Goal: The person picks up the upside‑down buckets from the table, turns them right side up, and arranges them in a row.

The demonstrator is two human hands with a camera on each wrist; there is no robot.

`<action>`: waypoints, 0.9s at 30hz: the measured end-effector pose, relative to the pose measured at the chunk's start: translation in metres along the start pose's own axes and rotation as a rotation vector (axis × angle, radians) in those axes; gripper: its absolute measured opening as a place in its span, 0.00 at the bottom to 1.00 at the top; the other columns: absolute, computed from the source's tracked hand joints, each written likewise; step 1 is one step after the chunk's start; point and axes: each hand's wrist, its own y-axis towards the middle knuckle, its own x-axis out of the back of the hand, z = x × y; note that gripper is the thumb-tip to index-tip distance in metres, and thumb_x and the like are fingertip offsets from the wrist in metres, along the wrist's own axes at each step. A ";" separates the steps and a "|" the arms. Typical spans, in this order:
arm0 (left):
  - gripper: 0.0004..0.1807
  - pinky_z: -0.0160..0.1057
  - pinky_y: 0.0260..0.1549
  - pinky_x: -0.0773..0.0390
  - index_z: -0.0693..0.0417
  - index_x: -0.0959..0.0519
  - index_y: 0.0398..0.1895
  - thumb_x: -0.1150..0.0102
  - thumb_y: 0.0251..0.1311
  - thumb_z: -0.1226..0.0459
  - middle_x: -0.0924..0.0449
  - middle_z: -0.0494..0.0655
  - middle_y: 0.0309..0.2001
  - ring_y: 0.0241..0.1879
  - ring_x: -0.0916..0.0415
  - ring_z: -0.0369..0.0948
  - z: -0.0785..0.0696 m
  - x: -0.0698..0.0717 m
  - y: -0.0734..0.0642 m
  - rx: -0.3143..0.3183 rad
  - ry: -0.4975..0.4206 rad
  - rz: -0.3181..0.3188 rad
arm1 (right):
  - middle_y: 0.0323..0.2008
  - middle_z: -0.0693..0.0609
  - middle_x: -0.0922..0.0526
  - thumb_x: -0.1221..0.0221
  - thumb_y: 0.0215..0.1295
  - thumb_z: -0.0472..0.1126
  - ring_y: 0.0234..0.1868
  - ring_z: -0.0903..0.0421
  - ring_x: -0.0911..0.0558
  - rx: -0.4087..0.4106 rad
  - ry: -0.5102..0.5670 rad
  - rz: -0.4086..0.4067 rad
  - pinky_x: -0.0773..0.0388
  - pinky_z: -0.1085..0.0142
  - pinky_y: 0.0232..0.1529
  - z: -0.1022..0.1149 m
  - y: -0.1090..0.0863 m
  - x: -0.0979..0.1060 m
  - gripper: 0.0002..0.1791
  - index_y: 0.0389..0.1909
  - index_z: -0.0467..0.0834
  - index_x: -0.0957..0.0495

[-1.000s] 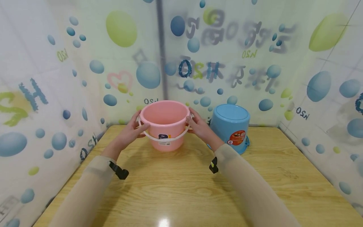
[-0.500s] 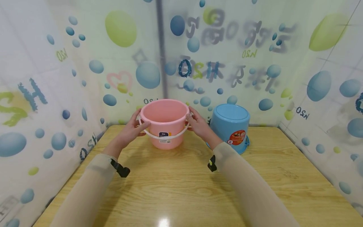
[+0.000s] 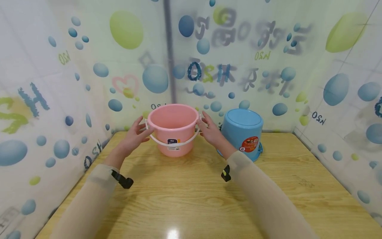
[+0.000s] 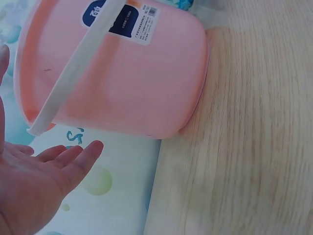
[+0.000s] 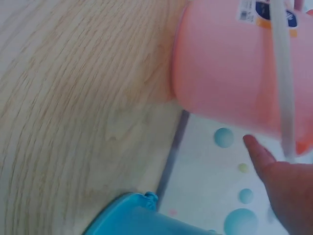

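A pink bucket [image 3: 176, 133] stands upright on the table, mouth upward. Its white handle [image 3: 186, 143] hangs down across the front, over a dark label. My left hand [image 3: 131, 137] is beside the bucket's left side with fingers spread; the left wrist view shows a gap between this hand [image 4: 39, 188] and the pink wall. On the other side, my right hand [image 3: 212, 133] has its fingers extended near the rim and handle joint. Part of that hand [image 5: 288, 188] shows beside the bucket in the right wrist view; whether it touches cannot be told.
Just right of my right hand stands an upside-down blue bucket [image 3: 235, 127] with a red sticker. Both rest toward the back of the wooden table [image 3: 179, 196]. A printed curtain [image 3: 131, 59] surrounds the table at the back and both sides.
The pink bucket first shifted slightly back, then stayed put. My left hand has let go and moved left of it. My right hand's fingers have loosened from the rim.
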 end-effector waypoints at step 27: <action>0.44 0.31 0.64 0.18 0.48 0.49 0.91 0.37 0.79 0.66 0.42 0.58 0.87 0.85 0.41 0.62 -0.038 -0.037 -0.083 -0.328 -0.052 0.272 | 0.88 0.38 0.44 0.49 0.90 0.49 0.82 0.32 0.31 0.166 -0.202 0.260 0.25 0.36 0.75 0.006 -0.133 0.041 0.39 0.91 0.47 0.55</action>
